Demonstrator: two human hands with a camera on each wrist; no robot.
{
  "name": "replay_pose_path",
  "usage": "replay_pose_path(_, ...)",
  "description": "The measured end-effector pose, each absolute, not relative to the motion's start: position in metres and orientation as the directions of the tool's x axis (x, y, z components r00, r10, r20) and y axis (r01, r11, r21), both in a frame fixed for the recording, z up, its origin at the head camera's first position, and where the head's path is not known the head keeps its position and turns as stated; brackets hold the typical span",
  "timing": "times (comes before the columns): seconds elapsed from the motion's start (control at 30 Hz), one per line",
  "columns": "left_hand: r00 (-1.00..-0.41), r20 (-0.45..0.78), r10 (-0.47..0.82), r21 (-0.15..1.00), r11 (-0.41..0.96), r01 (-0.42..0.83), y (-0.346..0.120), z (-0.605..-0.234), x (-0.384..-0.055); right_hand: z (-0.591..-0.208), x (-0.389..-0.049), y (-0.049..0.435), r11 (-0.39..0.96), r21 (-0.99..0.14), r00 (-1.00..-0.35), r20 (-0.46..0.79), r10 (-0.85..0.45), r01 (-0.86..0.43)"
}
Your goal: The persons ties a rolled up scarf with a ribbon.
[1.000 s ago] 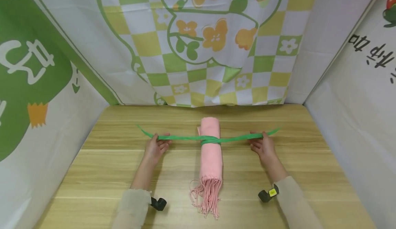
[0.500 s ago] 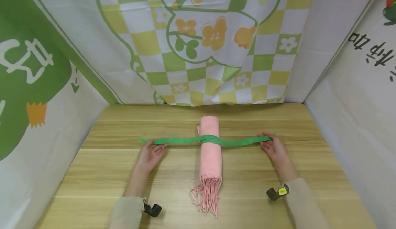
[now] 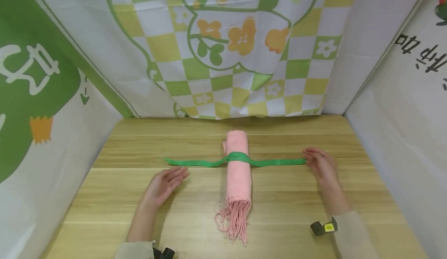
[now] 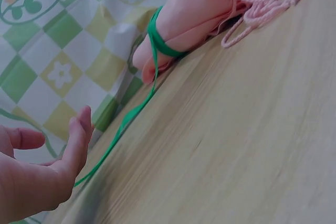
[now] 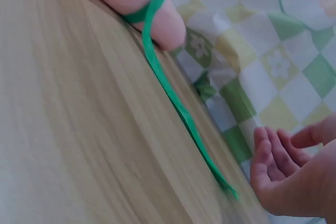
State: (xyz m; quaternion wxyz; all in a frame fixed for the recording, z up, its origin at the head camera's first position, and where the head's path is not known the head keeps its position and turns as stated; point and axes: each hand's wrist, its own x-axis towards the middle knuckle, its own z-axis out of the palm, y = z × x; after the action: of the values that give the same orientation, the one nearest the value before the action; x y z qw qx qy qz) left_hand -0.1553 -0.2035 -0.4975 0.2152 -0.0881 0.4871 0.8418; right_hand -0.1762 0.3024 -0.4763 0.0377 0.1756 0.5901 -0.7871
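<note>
Beside the ribbon (image 3: 279,162), left fingers (image 3: 174,176) extend and right fingers (image 5: 281,157) curve loosely.

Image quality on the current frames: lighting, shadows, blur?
Head: bright, fairly even, faint sheen on the tabletop, soft shadow along the image-left side of the rolled pink scarf; left wrist: dimmer, strongly tilted, tabletop detail smeary toward the lower right; right wrist: also dim and tilted, the near end of the green ribbon looks soft; no harsh glare in any view.
</note>
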Motion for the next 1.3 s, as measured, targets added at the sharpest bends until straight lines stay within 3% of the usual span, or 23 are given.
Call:
replay_pose_path(0.17,-0.869,-0.341,0.358,0.806,-0.364,-0.467,-0.179,-0.500,-0.157,-0.485,-0.168,0.274,-0.086,-0.958,-0.962,-0.272,-0.042,0.274)
replay_pose_path(0.33,-0.819,-0.362,0.444,0.819,-0.268,-0.508,-0.142,-0.508,-0.163,-0.501,-0.163,0.235,-0.014,-0.937,-0.922,-0.341,-0.183,0.349)
replay_pose_path(0.5,-0.801,-0.392,0.453,0.805,-0.253,-0.537,-0.110,-0.517,-0.171,-0.513,-0.161,0.201,-0.148,-0.881,-0.859,-0.381,-0.342,0.450)
replay_pose_path(0.67,-0.838,-0.397,0.374,0.749,-0.395,-0.531,-0.083,-0.523,-0.178,-0.519,-0.164,0.180,-0.364,-0.759,-0.823,-0.385,-0.418,0.540)
replay_pose_path(0.87,-0.864,-0.411,0.291,0.588,-0.640,-0.495,-0.061,-0.524,-0.183,-0.520,-0.172,0.164,-0.595,-0.601,-0.846,-0.393,-0.362,0.534)
replay_pose_path(1.03,-0.875,-0.420,0.239,0.469,-0.769,-0.435,-0.048,-0.521,-0.190,-0.517,-0.179,0.152,-0.727,-0.513,-0.867,-0.439,-0.234,0.456)
replay_pose_path(1.3,-0.876,-0.460,0.144,0.502,-0.772,-0.390,-0.036,-0.518,-0.202,-0.517,-0.194,0.140,-0.793,-0.506,-0.874,-0.482,-0.065,0.338)
